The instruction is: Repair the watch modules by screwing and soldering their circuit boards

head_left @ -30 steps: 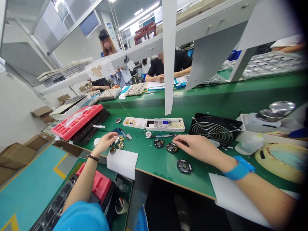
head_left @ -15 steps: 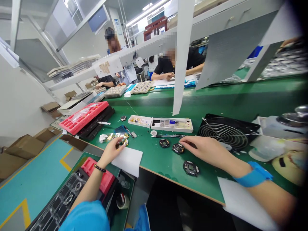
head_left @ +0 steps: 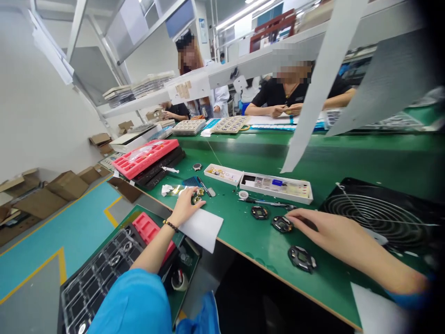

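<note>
**Left grip** [head_left: 186, 207]: curled over a cluster of small gold parts [head_left: 196, 198] on the green desk [head_left: 250, 243]. Whether it is clamped on a part cannot be told, as the fingers partly hide the cluster. A beaded bracelet [head_left: 170, 226] circles the wrist, and the heel of the hand lies just beside a white foam sheet [head_left: 202, 228].

**Right grip** [head_left: 325, 232]: fingers extended and together, clamped on nothing visible. The fingertips [head_left: 294, 214] lie just beside a black round module [head_left: 282, 224]. Two more black modules lie near it: one [head_left: 259, 212] toward the left, one [head_left: 301, 259] nearer the desk edge.

**Surroundings:** a white parts box [head_left: 274, 189] and a smaller white box [head_left: 223, 175] stand beyond the modules, with a thin hand tool [head_left: 267, 202] along the front of the larger box. A black fan guard [head_left: 378, 215] sits to the right. A red tray [head_left: 144, 157] rests on a black tray [head_left: 160, 166] at the far left. Across the desk, a seated co-worker's hands [head_left: 285, 110] are together above white paper [head_left: 269, 120].
</note>
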`<state>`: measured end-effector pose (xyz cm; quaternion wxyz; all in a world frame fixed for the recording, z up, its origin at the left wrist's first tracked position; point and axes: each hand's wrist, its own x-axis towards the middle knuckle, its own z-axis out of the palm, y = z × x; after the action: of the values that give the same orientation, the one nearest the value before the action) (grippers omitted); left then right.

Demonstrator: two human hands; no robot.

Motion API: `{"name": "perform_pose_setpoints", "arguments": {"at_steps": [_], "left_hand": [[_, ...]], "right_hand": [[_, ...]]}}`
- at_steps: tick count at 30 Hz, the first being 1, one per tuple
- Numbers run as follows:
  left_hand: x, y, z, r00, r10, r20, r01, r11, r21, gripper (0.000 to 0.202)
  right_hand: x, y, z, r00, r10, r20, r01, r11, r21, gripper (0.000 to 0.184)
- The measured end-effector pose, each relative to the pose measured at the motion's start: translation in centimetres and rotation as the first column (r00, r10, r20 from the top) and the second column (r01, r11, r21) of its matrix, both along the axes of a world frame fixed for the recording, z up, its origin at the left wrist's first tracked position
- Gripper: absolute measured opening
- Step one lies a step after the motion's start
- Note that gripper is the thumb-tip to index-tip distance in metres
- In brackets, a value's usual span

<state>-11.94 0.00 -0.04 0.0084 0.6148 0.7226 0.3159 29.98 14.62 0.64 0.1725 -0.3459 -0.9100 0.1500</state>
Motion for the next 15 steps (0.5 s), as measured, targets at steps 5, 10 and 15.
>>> {"name": "perform_pose_setpoints", "arguments": {"at_steps": [5,10,15], "left_hand": [[0.2,0.2,0.1,0.999,-0.005,-0.032,0.004,1.000,-0.022,0.050],[0.4,0.4,0.3,0.996,0.029,-0.087,-0.032,0.999,-0.033,0.060],[0.4,1.1,0.6,0.988,0.063,-0.140,-0.072,0.995,-0.062,0.036]], "right_hand": [[-0.2,0.1,-0.2,0.999,-0.008,0.032,0.007,1.000,0.011,0.040],[-0.3,-0.3,0.1,0.999,0.030,0.026,-0.030,0.999,0.020,0.037],[-0.4,-0.5,0.3,0.999,0.029,0.031,-0.030,0.999,0.038,0.035]]}}
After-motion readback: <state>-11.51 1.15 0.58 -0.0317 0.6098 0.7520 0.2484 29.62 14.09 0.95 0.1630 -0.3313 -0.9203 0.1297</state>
